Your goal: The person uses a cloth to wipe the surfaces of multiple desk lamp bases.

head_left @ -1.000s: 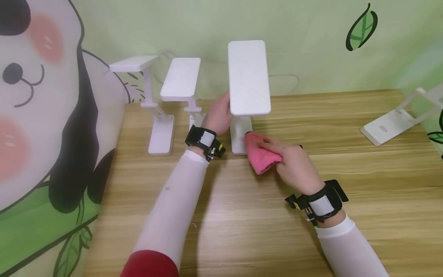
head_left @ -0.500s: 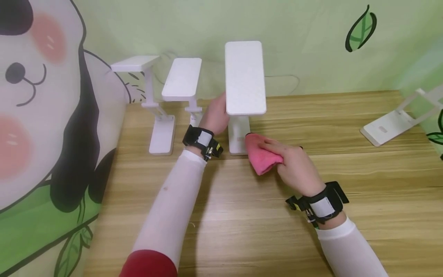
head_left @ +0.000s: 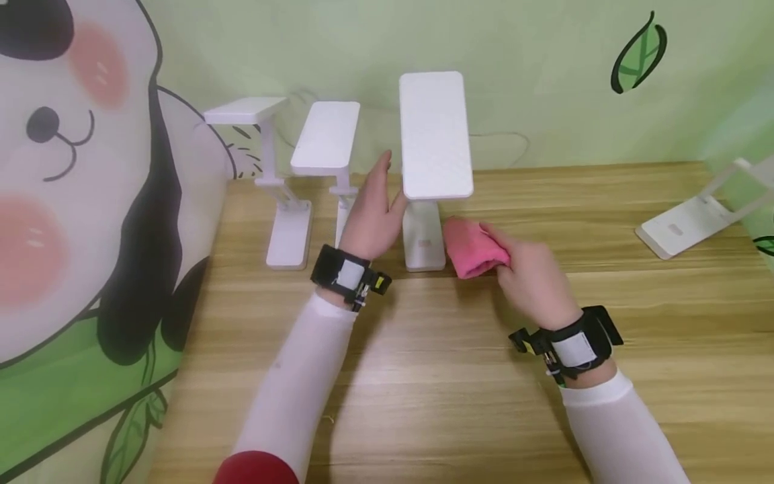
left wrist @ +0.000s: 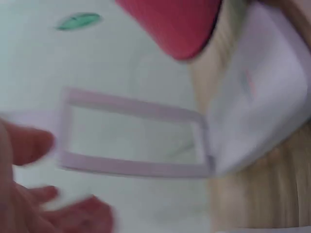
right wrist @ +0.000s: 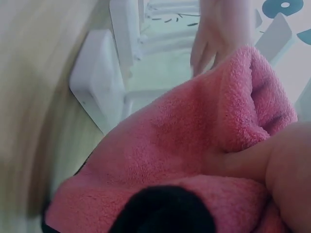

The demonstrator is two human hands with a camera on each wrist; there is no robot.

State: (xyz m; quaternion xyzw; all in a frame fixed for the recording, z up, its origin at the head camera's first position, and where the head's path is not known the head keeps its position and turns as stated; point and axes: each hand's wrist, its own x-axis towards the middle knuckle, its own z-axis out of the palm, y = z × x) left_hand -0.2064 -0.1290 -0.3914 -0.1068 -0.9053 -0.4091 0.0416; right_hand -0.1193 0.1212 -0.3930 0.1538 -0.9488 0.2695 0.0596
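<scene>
A white desk lamp [head_left: 435, 134] with a flat rectangular head stands upright on its base [head_left: 424, 236] between my hands. My left hand [head_left: 370, 218] is just left of its post, fingers extended and nothing in its grasp. In the left wrist view, its fingers [left wrist: 30, 144] appear close beside the lamp's frame-like post [left wrist: 131, 165], blurred. My right hand [head_left: 535, 279] pinches a folded pink cloth [head_left: 474, 250] just right of the base. Fuzzy pile shows on the cloth [right wrist: 160, 131] in the right wrist view, where it covers part of the lamp.
Two similar white lamps, one at the far left [head_left: 285, 235] and one beside my left hand [head_left: 326, 134], stand nearby. Another lamp [head_left: 686, 225] is at the right edge of the wooden table [head_left: 447, 403]. A thin cable [head_left: 514, 136] runs along the green wall behind.
My left hand has let go of the lamp and drawn back slightly, its fingers straightening. My right hand has lifted the cloth away from the base's edge, a little rightward and back.
</scene>
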